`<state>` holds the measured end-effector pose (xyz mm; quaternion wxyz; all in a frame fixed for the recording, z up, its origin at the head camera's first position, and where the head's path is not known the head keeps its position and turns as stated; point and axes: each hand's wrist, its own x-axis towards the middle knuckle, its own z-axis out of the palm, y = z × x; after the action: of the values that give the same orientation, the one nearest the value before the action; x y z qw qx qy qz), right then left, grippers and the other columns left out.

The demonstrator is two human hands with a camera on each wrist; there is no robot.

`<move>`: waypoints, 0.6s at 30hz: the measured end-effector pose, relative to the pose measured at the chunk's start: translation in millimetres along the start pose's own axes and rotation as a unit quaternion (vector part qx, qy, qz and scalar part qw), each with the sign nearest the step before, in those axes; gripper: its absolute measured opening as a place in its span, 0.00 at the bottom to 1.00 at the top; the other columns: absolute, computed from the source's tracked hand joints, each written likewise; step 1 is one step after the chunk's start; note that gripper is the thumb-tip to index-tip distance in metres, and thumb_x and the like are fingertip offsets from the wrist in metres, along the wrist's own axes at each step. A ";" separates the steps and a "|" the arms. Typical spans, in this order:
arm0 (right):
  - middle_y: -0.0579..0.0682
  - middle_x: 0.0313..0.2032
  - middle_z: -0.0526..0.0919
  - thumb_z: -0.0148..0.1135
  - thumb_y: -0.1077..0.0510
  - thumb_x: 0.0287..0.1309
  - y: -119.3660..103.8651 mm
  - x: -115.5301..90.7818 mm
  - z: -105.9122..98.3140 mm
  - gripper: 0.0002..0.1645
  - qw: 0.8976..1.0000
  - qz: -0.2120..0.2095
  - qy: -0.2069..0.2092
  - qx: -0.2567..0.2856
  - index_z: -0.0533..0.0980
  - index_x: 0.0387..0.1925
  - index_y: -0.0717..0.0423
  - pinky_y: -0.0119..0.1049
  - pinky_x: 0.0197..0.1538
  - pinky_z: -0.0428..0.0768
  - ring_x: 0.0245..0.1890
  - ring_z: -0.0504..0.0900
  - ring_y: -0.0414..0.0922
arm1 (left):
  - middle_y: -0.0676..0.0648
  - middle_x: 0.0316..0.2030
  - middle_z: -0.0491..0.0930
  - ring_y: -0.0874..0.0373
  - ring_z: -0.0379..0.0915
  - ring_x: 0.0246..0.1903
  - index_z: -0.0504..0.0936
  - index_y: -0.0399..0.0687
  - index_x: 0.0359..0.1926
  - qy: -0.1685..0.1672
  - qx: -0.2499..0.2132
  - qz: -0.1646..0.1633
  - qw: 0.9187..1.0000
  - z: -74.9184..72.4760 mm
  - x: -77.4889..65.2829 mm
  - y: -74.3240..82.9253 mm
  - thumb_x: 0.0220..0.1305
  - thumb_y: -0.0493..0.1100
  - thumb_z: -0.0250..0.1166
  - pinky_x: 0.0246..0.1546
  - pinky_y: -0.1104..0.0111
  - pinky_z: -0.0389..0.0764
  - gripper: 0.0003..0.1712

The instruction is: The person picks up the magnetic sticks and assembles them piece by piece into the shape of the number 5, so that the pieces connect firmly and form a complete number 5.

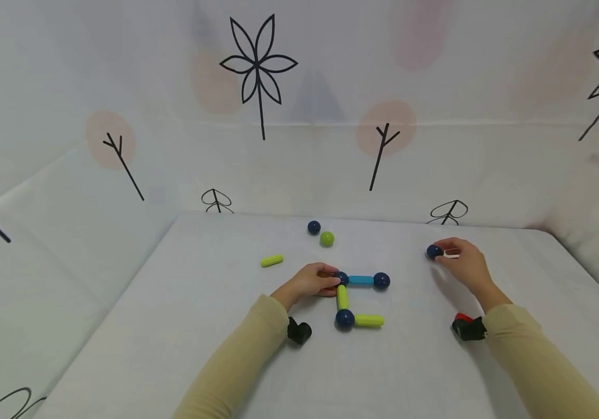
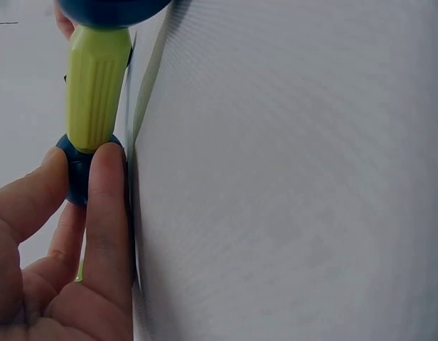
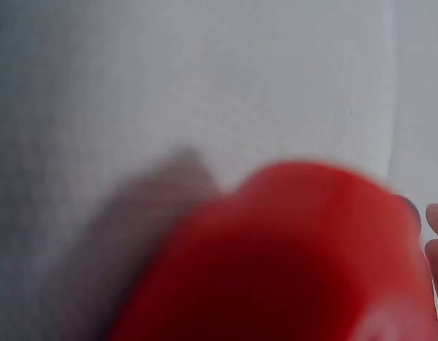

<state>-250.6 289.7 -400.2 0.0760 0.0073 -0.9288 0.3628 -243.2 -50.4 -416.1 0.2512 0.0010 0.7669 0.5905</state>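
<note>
My left hand (image 1: 314, 280) pinches a dark blue ball (image 1: 341, 279) at the corner of a joined magnetic shape. From that ball a light blue rod (image 1: 360, 280) runs right to another dark blue ball (image 1: 381, 281). A lime rod (image 1: 342, 297) runs from it to a nearer ball (image 1: 345, 319), which carries a second lime rod (image 1: 370, 320). The left wrist view shows thumb and fingers around the held ball (image 2: 78, 174), below the lime rod (image 2: 98, 89). Over at the right, my right hand (image 1: 464, 265) holds a loose dark blue ball (image 1: 434, 251) by the fingertips.
Farther back lie a dark blue ball (image 1: 314, 227), a green ball (image 1: 327, 238) and a short lime rod (image 1: 271, 261). A red piece (image 1: 463, 317), partly hidden by the right wrist's camera, fills much of the right wrist view, blurred. A patterned cloth (image 1: 310, 169) hangs behind.
</note>
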 end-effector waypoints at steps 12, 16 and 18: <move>0.75 0.58 0.65 0.61 0.63 0.64 6.2 6.0 -1.0 0.31 0.997 0.034 -0.064 -0.003 0.66 0.65 0.71 0.62 0.53 0.76 0.58 0.66 0.70 | 0.43 0.48 0.78 0.57 0.81 0.40 0.76 0.40 0.61 0.003 0.000 -0.002 1.000 1.4 -0.9 1.7 0.70 0.38 0.64 0.42 0.69 0.83 0.20; 0.76 0.57 0.66 0.64 0.61 0.63 6.7 7.0 0.0 0.31 0.995 0.041 -0.095 -0.012 0.67 0.63 0.71 0.62 0.55 0.74 0.57 0.67 0.71 | 0.43 0.48 0.78 0.57 0.81 0.40 0.76 0.40 0.61 0.003 -0.001 -0.003 1.000 1.4 -1.0 1.6 0.70 0.37 0.64 0.42 0.69 0.84 0.20; 0.76 0.58 0.66 0.64 0.61 0.63 6.2 6.5 -0.2 0.30 0.993 0.037 -0.114 -0.009 0.68 0.62 0.72 0.62 0.55 0.75 0.57 0.68 0.71 | 0.43 0.48 0.78 0.57 0.81 0.40 0.76 0.39 0.61 0.003 -0.002 -0.003 1.000 1.3 -0.8 1.5 0.70 0.37 0.63 0.43 0.69 0.84 0.20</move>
<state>-257.5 294.6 -403.2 -0.0434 0.0138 -0.9342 0.3538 -242.5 -49.0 -414.6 0.2506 -0.0033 0.7661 0.5918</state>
